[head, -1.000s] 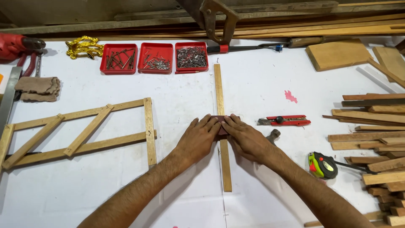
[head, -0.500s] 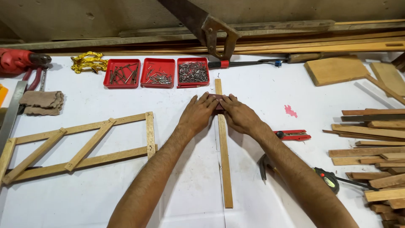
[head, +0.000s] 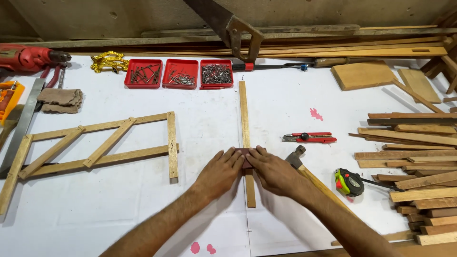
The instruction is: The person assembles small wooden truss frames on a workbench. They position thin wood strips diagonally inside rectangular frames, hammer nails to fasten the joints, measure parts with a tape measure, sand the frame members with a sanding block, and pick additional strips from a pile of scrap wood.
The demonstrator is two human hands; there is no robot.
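white-covered bench [head: 119, 209], wooden strip [head: 244, 114] under both hands, concrete wall behind.

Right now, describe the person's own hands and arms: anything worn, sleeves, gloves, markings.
The left hand and right hand are both bare: no gloves, and no rings, watch or wristband that I can make out. Both forearms are uncovered as far as the picture's lower edge, so no sleeve shows. I see no tattoos, bandages or other markings.
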